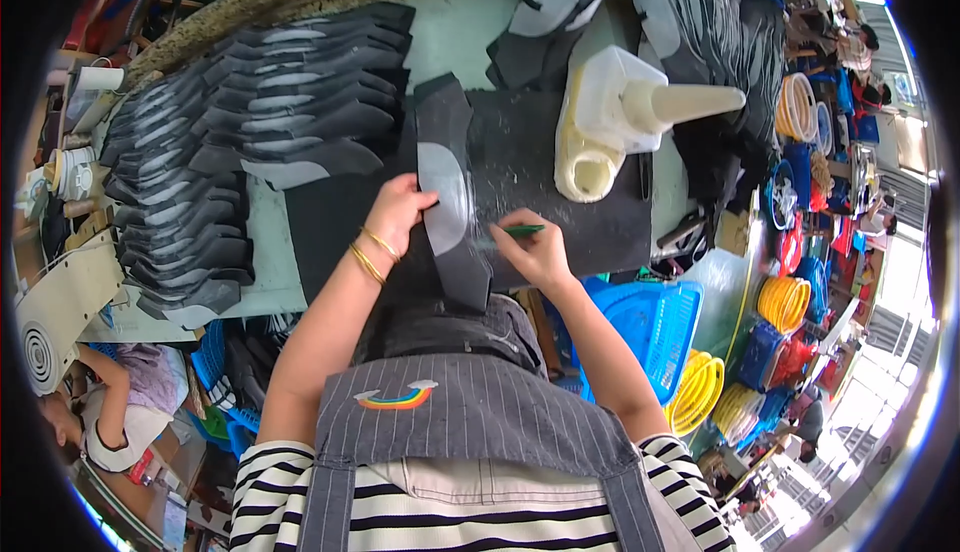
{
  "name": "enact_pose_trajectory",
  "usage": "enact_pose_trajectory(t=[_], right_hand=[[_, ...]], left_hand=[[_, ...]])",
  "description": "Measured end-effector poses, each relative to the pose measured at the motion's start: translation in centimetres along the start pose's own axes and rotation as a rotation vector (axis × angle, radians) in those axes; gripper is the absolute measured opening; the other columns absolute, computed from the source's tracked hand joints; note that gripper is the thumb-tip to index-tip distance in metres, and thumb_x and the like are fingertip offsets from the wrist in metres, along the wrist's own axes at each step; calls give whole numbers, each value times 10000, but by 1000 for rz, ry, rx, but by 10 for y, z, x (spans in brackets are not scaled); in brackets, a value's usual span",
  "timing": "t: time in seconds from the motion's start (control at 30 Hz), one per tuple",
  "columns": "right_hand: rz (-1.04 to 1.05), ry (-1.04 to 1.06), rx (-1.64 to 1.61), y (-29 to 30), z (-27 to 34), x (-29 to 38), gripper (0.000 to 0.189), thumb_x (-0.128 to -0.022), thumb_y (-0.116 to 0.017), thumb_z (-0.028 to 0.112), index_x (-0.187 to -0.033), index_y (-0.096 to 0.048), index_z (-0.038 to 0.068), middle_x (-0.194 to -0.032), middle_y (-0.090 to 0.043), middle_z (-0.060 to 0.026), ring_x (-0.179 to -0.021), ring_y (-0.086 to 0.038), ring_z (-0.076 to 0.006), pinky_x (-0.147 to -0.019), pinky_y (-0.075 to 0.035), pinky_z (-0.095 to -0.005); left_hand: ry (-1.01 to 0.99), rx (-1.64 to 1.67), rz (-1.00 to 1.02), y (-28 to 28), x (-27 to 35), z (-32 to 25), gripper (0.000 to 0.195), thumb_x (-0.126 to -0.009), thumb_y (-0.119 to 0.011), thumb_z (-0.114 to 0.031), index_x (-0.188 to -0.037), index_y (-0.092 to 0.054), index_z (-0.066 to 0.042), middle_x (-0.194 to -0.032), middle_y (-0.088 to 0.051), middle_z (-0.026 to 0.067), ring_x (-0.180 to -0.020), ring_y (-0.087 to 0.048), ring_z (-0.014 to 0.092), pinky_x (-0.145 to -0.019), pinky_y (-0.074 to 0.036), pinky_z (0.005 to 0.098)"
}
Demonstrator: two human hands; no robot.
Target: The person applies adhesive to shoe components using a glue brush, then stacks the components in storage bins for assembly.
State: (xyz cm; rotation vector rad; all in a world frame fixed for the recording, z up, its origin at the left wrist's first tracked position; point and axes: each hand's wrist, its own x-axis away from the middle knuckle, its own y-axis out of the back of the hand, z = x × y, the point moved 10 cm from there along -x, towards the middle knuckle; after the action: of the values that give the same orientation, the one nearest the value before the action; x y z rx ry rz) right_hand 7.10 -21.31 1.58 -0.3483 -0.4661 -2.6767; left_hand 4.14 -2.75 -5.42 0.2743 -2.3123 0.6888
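My left hand [406, 210] pinches the left edge of a dark shaped sheet piece [450, 267] with a light grey, half-oval patch. The piece lies upright in the view over a black work mat [517, 147]. Just right of its edge, my right hand [534, 246] holds a small green-handled tool [523, 230]; its working end is too small to make out. Beyond that hand stands a translucent plastic bottle [619, 90] with a long cone nozzle, beside an open yellowish tube [591, 175] crusted with residue.
Overlapping rows of similar dark pieces [322, 101] cover the table's left side, with more piles [697, 19] at the back right. A blue plastic basket [645, 327] stands by my right forearm. Another person [112, 417] sits at a machine at the lower left.
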Motion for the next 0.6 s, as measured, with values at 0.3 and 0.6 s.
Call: enact_pose_trajectory(t=[0.3,0.6], right_hand=[[-105,-179,-239,25,-4,21,155,-823,-657,151,-790,-589,15,-648,-571,-3,-536,-544,-65,-471,-425,-201],[7,417,220,-53,84,-46,136,-780,-674,95,-759,-580,0,-655,-583,-56,-557,-533,-92,-493,-417,-248]], left_hand=[[112,63,-9,13,0,6,455,-901,-478,-493,-954,-599,-58,-865,-622,15,-779,-570,113,-720,-441,264],[188,97,-11,11,0,-2,570,-867,-489,-536,-996,-578,12,-842,-618,47,-746,-573,134,-704,-450,258]])
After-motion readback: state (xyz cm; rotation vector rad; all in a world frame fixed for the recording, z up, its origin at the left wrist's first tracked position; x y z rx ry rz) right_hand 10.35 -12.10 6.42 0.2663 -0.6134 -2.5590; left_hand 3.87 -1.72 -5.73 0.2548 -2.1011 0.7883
